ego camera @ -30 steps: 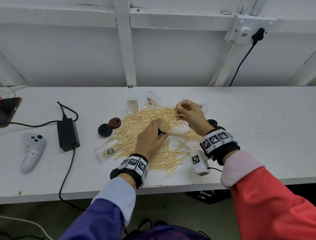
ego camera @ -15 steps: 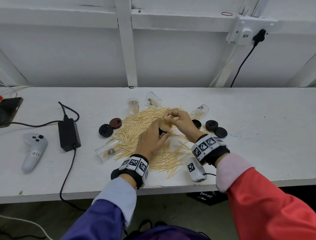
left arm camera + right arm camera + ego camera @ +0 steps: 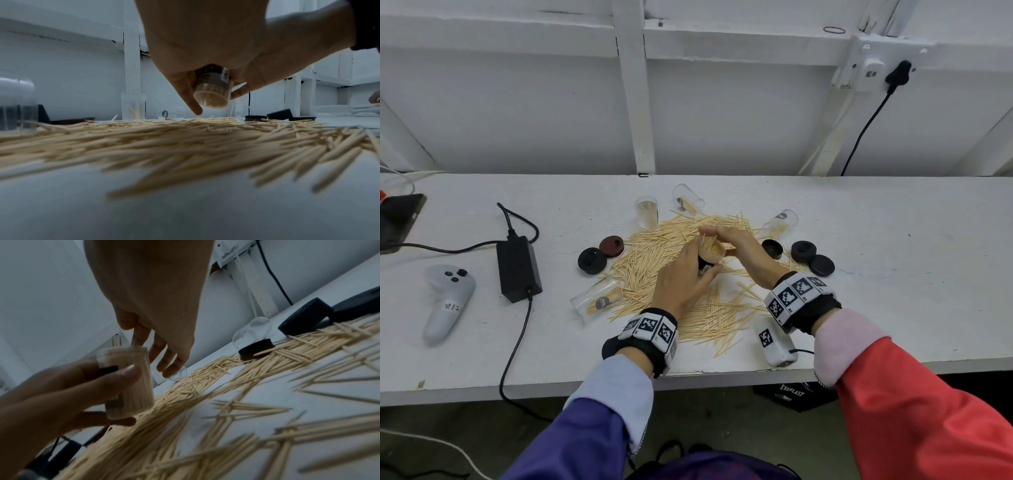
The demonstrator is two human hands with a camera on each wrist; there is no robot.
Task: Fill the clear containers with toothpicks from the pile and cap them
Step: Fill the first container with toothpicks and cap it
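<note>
White bench (image 3: 893, 274) against a white panelled wall, with a wall socket (image 3: 869, 65) and black cable at upper right. Spread across the middle, the pile of toothpicks (image 3: 654, 260). Over the pile, the left hand (image 3: 681, 277), fingers (image 3: 123, 374) curled round a clear container (image 3: 127, 382) packed full of toothpicks, held above the bench, uncapped. Just above its mouth, the right hand (image 3: 739, 240), fingers (image 3: 164, 360) straight and slightly apart, reaching over the top; whether touching the toothpick tips, impossible to tell. Behind the pile, one upright container (image 3: 646, 210) with a few toothpicks, and a second container (image 3: 687, 202) lying on its side. Another on its side at the right (image 3: 780, 224), and a fourth lying at the pile's left edge (image 3: 595, 301). Left of the pile, a black cap (image 3: 592, 260) and a dark red cap (image 3: 611, 246); right of it, three black caps (image 3: 803, 251) close together. Farther left, a black power adapter (image 3: 518, 269) with cord and a white controller (image 3: 446, 301). Near the front edge, beside the right wrist, a small white tagged box (image 3: 774, 339).
</note>
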